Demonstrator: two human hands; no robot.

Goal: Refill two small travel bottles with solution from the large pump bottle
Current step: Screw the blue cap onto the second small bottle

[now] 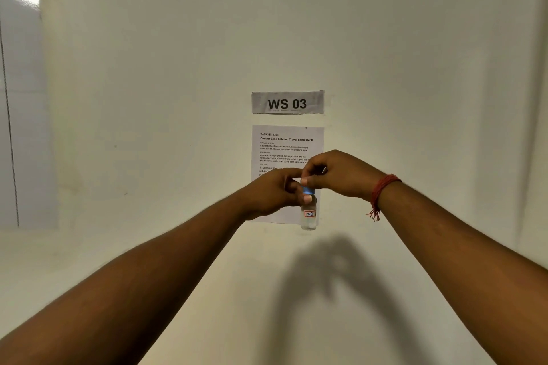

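Both hands grip one travel bottle [309,216], left hand [274,192] body, right hand [335,173] blue cap [307,189], before pale wall [148,68].

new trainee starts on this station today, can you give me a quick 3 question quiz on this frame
1. True or false: the small clear bottle stands on the white table.
2. Which hand pinches the blue cap? A) left hand B) right hand C) neither
3. Fill in: the sign on the wall reads WS ___.

Key:
1. False. It is held up in the air, upright, in front of the task sheet.
2. B. The right hand grips the cap from above, while the left hand holds the bottle at its neck.
3. 03
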